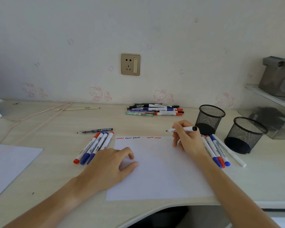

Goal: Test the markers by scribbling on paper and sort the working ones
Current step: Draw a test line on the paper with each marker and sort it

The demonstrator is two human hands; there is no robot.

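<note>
The big pale tabletop runs along a wall with pink cat pictures and a wall socket. In the middle of it lies a white sheet of paper. Along the far edge of the sheet is a row of little red and blue squiggles. Another sheet lies far off to the left.

The left hand rests on the left side of the paper. Its fingers are loosely bent and hold nothing. The right hand is just past the sheet's far right corner. Its grip is pinching a black marker, which lies sideways in the air with its bare tip pointing left, a black cap on its other end.

Two black mesh cups stand on the right. The nearer cup is close to the table's right side, and the farther cup is just behind the right hand.

A pile of pens and markers lies near the wall. Four markers with red and blue caps lie side by side just left of the paper. A dark pen lies behind them. More markers lie in a row just right of the paper, beside the nearer cup, partly hidden by the right wrist.

A thin pink cord runs across the left of the tabletop.
</note>
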